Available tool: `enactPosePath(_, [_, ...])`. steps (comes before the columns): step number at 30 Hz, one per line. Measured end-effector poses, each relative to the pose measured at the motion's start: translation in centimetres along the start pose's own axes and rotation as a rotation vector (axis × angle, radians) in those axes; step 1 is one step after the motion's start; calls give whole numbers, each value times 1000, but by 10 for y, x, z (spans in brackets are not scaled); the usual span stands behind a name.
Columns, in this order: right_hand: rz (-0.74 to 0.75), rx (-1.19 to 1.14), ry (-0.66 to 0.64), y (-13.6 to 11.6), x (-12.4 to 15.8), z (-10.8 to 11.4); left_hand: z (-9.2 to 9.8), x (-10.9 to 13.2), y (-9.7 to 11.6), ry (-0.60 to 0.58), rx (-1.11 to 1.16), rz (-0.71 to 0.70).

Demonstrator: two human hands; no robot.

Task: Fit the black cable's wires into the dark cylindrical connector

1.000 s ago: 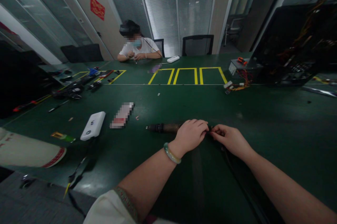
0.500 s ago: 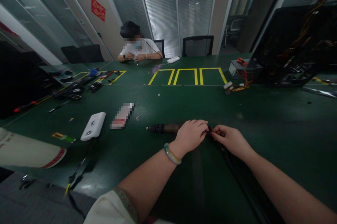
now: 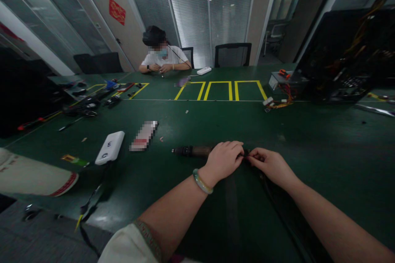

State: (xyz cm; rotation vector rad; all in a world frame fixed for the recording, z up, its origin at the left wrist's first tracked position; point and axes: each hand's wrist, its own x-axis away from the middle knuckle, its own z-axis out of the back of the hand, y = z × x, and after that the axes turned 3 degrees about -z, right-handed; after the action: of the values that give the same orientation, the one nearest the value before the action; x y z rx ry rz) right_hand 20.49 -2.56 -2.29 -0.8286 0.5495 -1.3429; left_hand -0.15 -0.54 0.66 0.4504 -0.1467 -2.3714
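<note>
A long dark rod-shaped tool (image 3: 194,151) lies on the green table (image 3: 324,147), its tip pointing left. My left hand (image 3: 224,159) is closed over its right end, a pale bangle on the wrist. My right hand (image 3: 270,163) touches the left one, fingers pinched on a small dark part at the tool's end. A dark cable (image 3: 273,201) runs from there toward me under my right forearm. What the pinch holds is too small to name.
A white box (image 3: 110,147) and a blurred flat item (image 3: 143,135) lie to the left. Yellow tape rectangles (image 3: 219,89) mark the middle. An open computer case (image 3: 345,61) with loose wires (image 3: 277,100) stands right. Another person (image 3: 162,55) works at the far side.
</note>
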Motion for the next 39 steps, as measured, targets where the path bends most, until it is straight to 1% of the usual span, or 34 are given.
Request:
enactPosePath(4, [-4,3,-5,0,1,1,0,0,0,1,-7,-10])
enactPosePath(9, [-9,-1,2,-3,2,2,-1,2,0,38,19,9])
enactPosePath(16, [-7,-19,2,-6,3,2,-2,1,-1,16,19,-7])
enactPosePath(24, [-8,-19,2,-5,2,2,-4,1,-1,49,47,27])
enactPosePath(32, [5,-45,18,-5,2,-1,-4,0,0,35,42,0])
enactPosePath(39, [19,-51,47,-4,1,-3,-8,1,-1,58,87,55])
